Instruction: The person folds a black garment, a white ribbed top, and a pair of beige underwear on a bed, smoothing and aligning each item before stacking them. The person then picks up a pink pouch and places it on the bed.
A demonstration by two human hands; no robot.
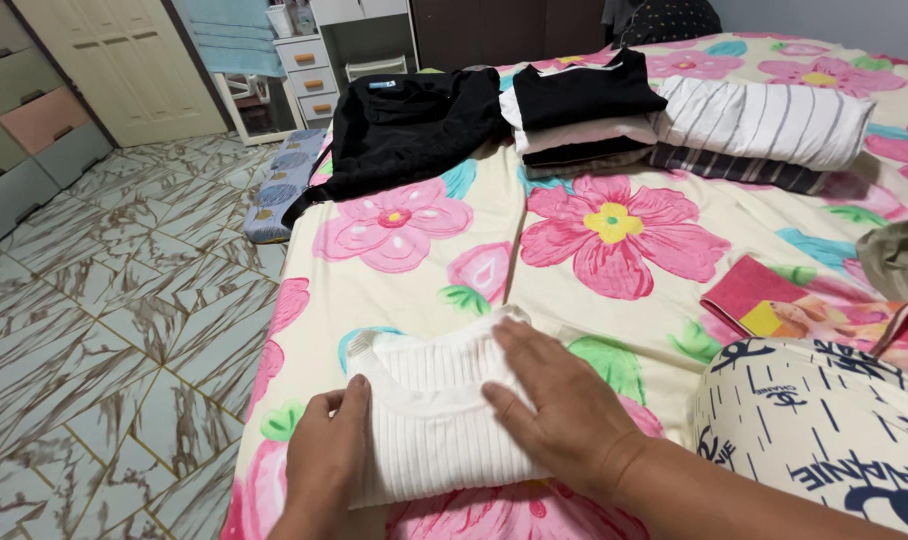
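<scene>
Hands flat on a folded white ribbed top, near edge of the flowered bed.

White ribbed top [439, 415] lies folded on the bed [414, 280], under both palms: left hand [326, 455] grips its near-left edge, fingers curled over; right hand [564, 405] rests spread open on top, holding nothing. If either palm drags, the soft folds could likely slide apart. Beyond the top lie a black garment [409, 125], a folded stack [584, 110] and a striped piece [764, 120].
</scene>
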